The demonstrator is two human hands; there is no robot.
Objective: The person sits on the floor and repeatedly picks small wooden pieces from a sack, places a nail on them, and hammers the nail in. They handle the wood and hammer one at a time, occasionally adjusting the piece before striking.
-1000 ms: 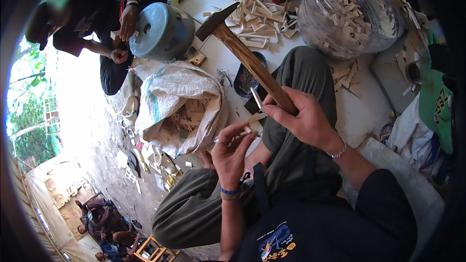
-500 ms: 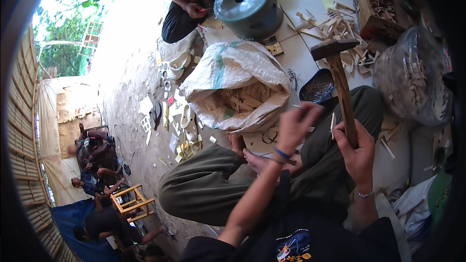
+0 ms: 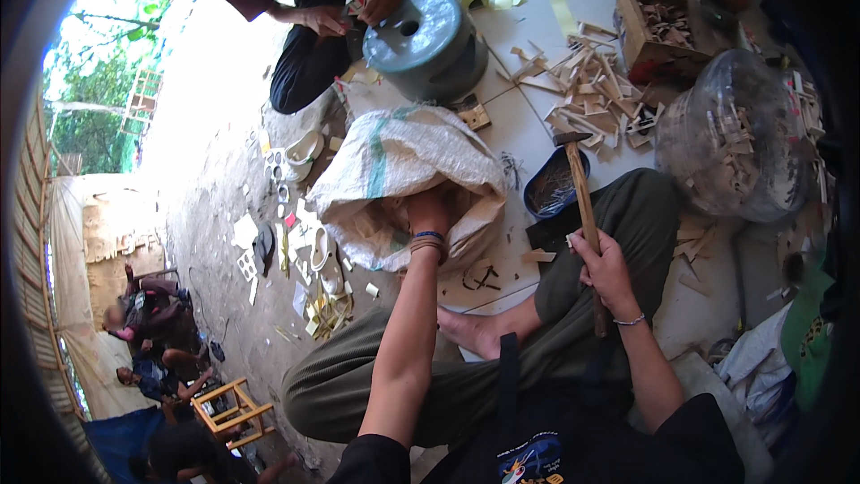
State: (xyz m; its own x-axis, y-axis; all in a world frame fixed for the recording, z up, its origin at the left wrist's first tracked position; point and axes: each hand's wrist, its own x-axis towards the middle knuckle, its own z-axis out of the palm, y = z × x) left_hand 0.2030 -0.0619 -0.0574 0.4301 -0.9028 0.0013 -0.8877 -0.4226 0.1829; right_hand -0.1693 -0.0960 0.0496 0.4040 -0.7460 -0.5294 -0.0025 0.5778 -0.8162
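Observation:
My left hand (image 3: 428, 213) reaches into the mouth of a white woven sack (image 3: 403, 139) with a green stripe; its fingers are hidden inside. My right hand (image 3: 607, 273) grips a hammer (image 3: 584, 202) by its wooden handle, head pointing away from me, over my right leg. A small pale bit shows at the right thumb, too small to name. Just left of the hammer head, a dark blue tray (image 3: 557, 186) holds many nails.
Across from me a person sits by a grey-green round stool (image 3: 421, 40), holding a red-handled tool. Wood pieces (image 3: 596, 90) lie heaped on the tiles near a wooden box (image 3: 645, 45) and a clear plastic tub (image 3: 717, 152). Sandals (image 3: 306, 151) and scraps lie left; a wooden frame (image 3: 235, 414) stands farther off.
My left hand has gone from beside the right hand into the sack. The hammer, still in my right hand, is lower and closer to the nail tray. The view has shifted slightly.

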